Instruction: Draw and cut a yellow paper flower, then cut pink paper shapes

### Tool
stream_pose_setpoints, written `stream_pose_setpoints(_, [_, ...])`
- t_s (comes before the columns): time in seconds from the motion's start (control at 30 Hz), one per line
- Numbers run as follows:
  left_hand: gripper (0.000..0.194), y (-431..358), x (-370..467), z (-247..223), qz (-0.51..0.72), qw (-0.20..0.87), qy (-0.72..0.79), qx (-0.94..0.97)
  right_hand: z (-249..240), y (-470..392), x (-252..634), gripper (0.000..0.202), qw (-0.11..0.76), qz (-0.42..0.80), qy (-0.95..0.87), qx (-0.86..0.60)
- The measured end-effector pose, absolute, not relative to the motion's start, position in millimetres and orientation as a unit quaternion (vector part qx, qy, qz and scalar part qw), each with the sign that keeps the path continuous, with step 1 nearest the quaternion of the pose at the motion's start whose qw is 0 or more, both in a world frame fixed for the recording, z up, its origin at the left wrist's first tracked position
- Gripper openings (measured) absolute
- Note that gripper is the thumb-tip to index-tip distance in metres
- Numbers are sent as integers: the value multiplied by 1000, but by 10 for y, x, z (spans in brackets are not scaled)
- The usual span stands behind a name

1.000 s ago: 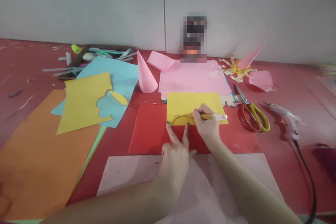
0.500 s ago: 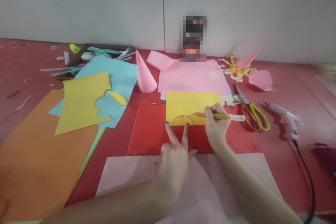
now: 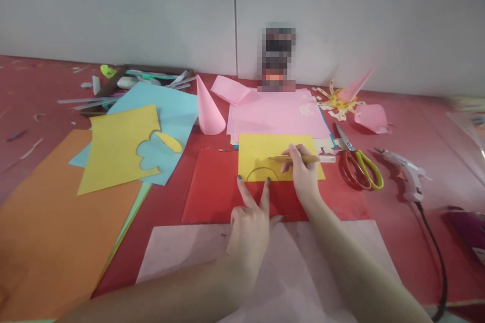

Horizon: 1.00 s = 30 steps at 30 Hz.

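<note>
On the red board [image 3: 215,186], the partly spread, empty left hand [image 3: 250,224] braced the yellow sheet [image 3: 255,150] while the right hand [image 3: 304,174] pinched a pencil [image 3: 279,159], whose stroke could have skewed had that bracing slipped.

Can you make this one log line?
left hand: fingertips at near edge of yellow paper | right hand: holding pen | curved line: on paper | scissors: at right

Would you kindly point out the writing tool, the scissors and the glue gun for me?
Writing tool [image 3: 311,159]: head view, on the barrel near its clear end.
Scissors [image 3: 352,149]: head view, where blades meet handles.
Glue gun [image 3: 412,172]: head view, on the body above the grip.
</note>
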<state>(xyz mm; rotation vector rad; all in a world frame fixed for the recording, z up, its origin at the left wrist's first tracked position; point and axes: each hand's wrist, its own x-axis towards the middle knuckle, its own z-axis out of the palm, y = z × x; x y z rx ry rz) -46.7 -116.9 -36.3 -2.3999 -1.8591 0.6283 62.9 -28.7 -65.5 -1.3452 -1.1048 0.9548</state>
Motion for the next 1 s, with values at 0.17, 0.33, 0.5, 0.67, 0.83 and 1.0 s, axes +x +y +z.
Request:
stream_pose_setpoints(0.17, [65, -1154, -471, -340, 190, 21, -602, -776, -662, -277, 619, 28, 543, 414, -474, -556])
stream_pose_setpoints(0.33, [66, -1163, -479, -359, 170, 29, -599, -782, -707, -275, 621, 28, 544, 399, -490, -553])
stream_pose_setpoints(0.5, [64, -1180, -486, -377, 177, 86, -583, -788, -684, -356, 581, 21, 496, 284, -628, -528])
stream_pose_setpoints(0.67, [60, -1187, -485, -417, 157, 149, -567, -795, -703, -384, 563, 21, 422, 198, -740, -485])
stream_pose_setpoints(0.83, [45, -1170, -447, -502, 95, 173, -510, -837, -757, -348, 582, 19, 406, 181, -747, -495])
stream_pose_setpoints(1.0, [43, -1104, -462, -510, 57, 158, -491, -855, -758, -348, 585, 19, 404, 174, -751, -492])
